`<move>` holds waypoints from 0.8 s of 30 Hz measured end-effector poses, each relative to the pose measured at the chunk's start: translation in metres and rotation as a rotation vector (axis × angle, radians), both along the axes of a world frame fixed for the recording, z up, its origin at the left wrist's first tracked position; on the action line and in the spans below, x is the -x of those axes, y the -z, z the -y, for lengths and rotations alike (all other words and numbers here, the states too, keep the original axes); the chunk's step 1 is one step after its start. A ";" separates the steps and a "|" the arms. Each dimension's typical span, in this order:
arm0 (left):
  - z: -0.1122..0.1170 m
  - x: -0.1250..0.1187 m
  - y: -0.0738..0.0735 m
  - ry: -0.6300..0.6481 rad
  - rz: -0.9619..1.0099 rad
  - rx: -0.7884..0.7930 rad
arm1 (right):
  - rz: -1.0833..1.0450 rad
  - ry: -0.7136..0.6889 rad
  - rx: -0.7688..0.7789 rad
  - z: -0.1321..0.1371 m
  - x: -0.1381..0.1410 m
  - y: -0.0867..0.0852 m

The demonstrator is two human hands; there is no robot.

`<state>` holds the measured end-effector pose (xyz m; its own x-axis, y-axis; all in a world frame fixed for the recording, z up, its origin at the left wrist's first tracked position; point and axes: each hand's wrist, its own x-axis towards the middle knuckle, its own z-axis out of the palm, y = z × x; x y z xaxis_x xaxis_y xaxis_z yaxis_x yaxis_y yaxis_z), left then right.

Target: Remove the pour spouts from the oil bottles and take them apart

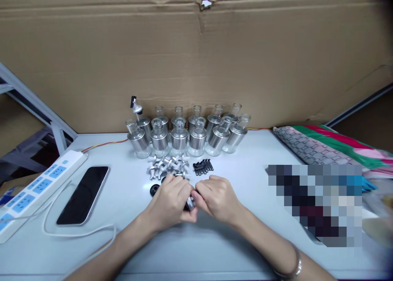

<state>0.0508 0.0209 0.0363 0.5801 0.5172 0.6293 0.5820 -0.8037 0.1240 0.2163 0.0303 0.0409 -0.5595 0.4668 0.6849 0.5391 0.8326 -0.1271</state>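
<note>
Silver-and-black small round fitting [190,202] sits pinched between left hand [170,201] and right hand [217,199] — seemingly mid-assembly (details hidden) — before the glass bottles with steel sleeves [179,138].

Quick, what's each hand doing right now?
Left hand: closed around a small silver-and-black part.
Right hand: closed, pinching the same part's other end.

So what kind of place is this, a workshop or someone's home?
Probably a small makeshift assembly bench. Rows of identical glass bottles stand behind sorted piles of silver parts and black clips on a white table, with a cardboard sheet as backdrop.
</note>
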 end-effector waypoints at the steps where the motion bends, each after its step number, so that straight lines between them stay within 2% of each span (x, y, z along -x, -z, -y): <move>1: 0.000 0.000 0.000 0.000 -0.005 -0.011 | 0.001 0.002 -0.005 0.000 0.000 0.000; 9: 0.000 -0.001 -0.001 -0.025 -0.020 -0.047 | -0.059 0.027 0.014 0.000 0.002 0.005; 14: 0.003 -0.005 -0.002 -0.048 0.049 -0.044 | -0.165 0.068 0.148 0.006 0.004 0.001; 17: 0.004 -0.005 -0.001 -0.054 0.107 -0.026 | -0.244 0.099 0.239 0.001 -0.004 -0.005; 19: 0.004 -0.002 -0.001 -0.059 0.124 -0.022 | -0.314 0.206 0.351 -0.011 -0.018 -0.007; 21: 0.004 0.000 0.000 -0.061 0.116 -0.014 | -0.337 0.406 0.506 -0.027 -0.036 -0.003; 24: 0.006 0.000 -0.003 -0.011 0.059 0.034 | -0.286 0.506 0.625 -0.050 -0.060 0.008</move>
